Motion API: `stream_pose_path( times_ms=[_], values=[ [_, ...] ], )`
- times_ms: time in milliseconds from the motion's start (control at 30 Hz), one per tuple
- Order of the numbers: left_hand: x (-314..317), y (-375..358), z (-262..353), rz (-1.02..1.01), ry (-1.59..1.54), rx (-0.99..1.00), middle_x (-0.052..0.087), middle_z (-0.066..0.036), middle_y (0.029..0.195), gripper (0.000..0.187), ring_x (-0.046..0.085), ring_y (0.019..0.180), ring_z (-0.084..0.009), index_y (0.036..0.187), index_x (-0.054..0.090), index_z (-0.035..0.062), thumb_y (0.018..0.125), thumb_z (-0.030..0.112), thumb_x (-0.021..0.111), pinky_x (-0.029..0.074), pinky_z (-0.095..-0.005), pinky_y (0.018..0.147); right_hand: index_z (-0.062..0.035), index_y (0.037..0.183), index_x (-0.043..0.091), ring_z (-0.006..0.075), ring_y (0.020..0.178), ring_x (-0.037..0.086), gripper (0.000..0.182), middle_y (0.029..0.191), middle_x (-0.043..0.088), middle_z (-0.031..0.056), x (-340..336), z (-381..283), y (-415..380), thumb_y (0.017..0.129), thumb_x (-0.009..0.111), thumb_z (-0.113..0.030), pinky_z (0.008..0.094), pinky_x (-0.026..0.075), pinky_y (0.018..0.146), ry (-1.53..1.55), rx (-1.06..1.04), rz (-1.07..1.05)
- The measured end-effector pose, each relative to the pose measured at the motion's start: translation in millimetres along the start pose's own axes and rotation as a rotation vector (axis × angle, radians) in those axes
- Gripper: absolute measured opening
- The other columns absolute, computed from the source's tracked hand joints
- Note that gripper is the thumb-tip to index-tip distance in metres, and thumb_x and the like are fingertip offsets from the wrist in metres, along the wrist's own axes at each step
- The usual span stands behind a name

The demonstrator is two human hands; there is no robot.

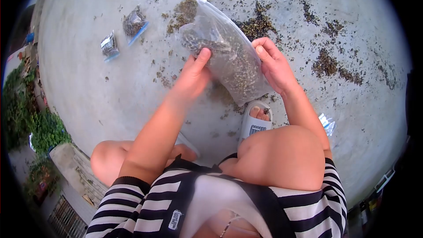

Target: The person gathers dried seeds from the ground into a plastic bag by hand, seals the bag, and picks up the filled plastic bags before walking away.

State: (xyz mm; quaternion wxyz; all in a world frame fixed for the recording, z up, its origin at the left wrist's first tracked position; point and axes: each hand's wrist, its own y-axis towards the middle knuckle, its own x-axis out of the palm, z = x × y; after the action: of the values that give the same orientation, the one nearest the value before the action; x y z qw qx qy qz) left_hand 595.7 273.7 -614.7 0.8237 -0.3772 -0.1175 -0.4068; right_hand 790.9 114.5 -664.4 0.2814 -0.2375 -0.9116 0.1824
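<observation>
A large clear zip bag [240,64] hangs tilted between my two hands, with small dried plant bits inside it. My left hand [194,72] grips the bag's left side, thumb on top of the plastic. At the bag's right edge, near the white zip strip, my right hand [274,64] pinches the plastic between thumb and fingers. The bag's lower corner hangs just above my right slipper [255,125]. Dark dried plant bits [260,24] lie scattered on the concrete behind the bag. The fingers of my left hand under the bag are hidden.
Two smaller filled zip bags, one larger [134,23] and one smaller [109,46], lie on the concrete floor [119,92] at the left. More dried clumps [326,64] spread to the right. A plastic packet [327,124] lies beside my right arm. Green plants [46,128] border the far left.
</observation>
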Motion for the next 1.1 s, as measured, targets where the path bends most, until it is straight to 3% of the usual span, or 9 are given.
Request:
stream_pose_path(
  times_ms=[133, 367, 467, 567, 700, 833, 867, 1000, 1100],
  values=[
    [3.0, 10.4, -15.7, 0.223, 0.155, -0.002, 0.058, -0.011, 0.151, 0.083, 0.054, 0.14, -0.0267, 0.158, 0.041, 0.0054, 0.098, 0.05, 0.077, 0.042, -0.0486, 0.119, -0.0074, 0.16, 0.036, 0.0256, 0.136, 0.054, 0.091, 0.149, 0.056, 0.0147, 20.9, 9.0, -8.3, 0.094, 0.082, -0.05, 0.0405, 0.045, 0.114, -0.11, 0.076, -0.119],
    [-8.1, 13.0, 17.2, 0.305, 0.153, 0.031, 0.066, -0.009, 0.139, 0.055, 0.063, 0.128, -0.022, 0.147, 0.054, 0.0047, 0.106, 0.039, 0.07, 0.051, -0.0431, 0.109, -0.0038, 0.151, 0.052, 0.0207, 0.127, 0.062, 0.073, 0.14, 0.066, 0.0098, 23.6, 21.1, -6.1, 0.096, 0.082, -0.04, 0.0391, 0.048, 0.111, -0.206, 0.086, -0.146],
    [-30.8, 23.8, 18.2, 0.362, 0.196, 0.013, 0.069, -0.008, 0.133, 0.047, 0.067, 0.122, -0.0197, 0.139, 0.061, 0.0041, 0.109, 0.041, 0.064, 0.054, -0.0414, 0.106, -0.0047, 0.148, 0.055, 0.0182, 0.125, 0.062, 0.063, 0.137, 0.067, 0.0074, 30.4, 24.6, -12.6, 0.1, 0.077, -0.039, 0.0379, 0.049, 0.109, -0.062, 0.128, -0.073],
    [-38.9, 26.9, 22.4, 0.399, -0.083, 0.008, 0.069, -0.007, 0.133, 0.049, 0.066, 0.118, -0.0188, 0.143, 0.058, 0.0057, 0.11, 0.041, 0.063, 0.053, -0.0377, 0.103, -0.0061, 0.139, 0.059, 0.0153, 0.116, 0.064, 0.047, 0.126, 0.07, 0.0049, 27.2, 41.3, -7.0, 0.105, 0.071, -0.037, 0.0356, 0.052, 0.103, 0.182, 0.211, 0.004],
    [-24.9, 20.9, 14.6, 0.435, -0.227, 0.016, 0.064, -0.01, 0.142, 0.055, 0.062, 0.128, -0.0244, 0.149, 0.052, 0.0049, 0.11, 0.041, 0.063, 0.05, -0.041, 0.111, -0.0074, 0.123, 0.062, 0.0127, 0.103, 0.065, 0.026, 0.114, 0.07, 0.0024, 22.9, 46.9, -3.2, 0.111, 0.062, -0.031, 0.0329, 0.055, 0.093, 0.193, 0.163, 0.031],
    [-5.4, 5.2, -19.7, 0.21, 0.183, -0.055, 0.056, -0.012, 0.15, 0.076, 0.057, 0.136, -0.0261, 0.159, 0.037, 0.0055, 0.102, 0.039, 0.075, 0.048, -0.0429, 0.113, -0.0059, 0.124, 0.061, 0.014, 0.103, 0.066, 0.022, 0.114, 0.07, 0.0056, 50.3, 33.5, -15.1, 0.114, 0.054, -0.024, 0.0349, 0.056, 0.093, 0.311, 0.163, 0.187],
    [4.4, 1.2, -25.7, 0.16, 0.333, -0.042, 0.054, -0.012, 0.152, 0.082, 0.056, 0.137, -0.0263, 0.161, 0.034, 0.0056, 0.1, 0.039, 0.078, 0.048, -0.0435, 0.113, -0.0088, 0.134, 0.063, 0.0116, 0.106, 0.066, 0.03, 0.12, 0.07, 0.0019, 52.1, 37.7, -16.7, 0.114, 0.056, -0.03, 0.0317, 0.055, 0.094, 0.276, 0.17, 0.163],
    [8.5, 0.4, -18.2, 0.222, 0.145, -0.106, 0.067, -0.014, 0.136, 0.075, 0.067, 0.12, -0.0257, 0.15, 0.05, 0.0015, 0.095, 0.038, 0.084, 0.056, -0.042, 0.103, -0.005, 0.137, 0.06, 0.0158, 0.108, 0.067, 0.034, 0.123, 0.071, 0.0075, 39.7, 43.2, -19.8, 0.116, 0.05, -0.03, 0.0347, 0.056, 0.095, 0.167, 0.197, 0.076],
    [-35.8, 0.4, -17.6, 0.21, -0.055, -0.226, 0.071, -0.012, 0.133, 0.072, 0.07, 0.117, -0.025, 0.147, 0.055, 0.0006, 0.1, 0.052, 0.074, 0.059, -0.0421, 0.1, -0.0028, 0.14, 0.057, 0.0196, 0.112, 0.068, 0.039, 0.128, 0.071, 0.0121, 37.7, 29.6, -27.6, 0.116, 0.048, -0.032, 0.0362, 0.057, 0.096, -0.012, 0.157, -0.04]
  ],
)
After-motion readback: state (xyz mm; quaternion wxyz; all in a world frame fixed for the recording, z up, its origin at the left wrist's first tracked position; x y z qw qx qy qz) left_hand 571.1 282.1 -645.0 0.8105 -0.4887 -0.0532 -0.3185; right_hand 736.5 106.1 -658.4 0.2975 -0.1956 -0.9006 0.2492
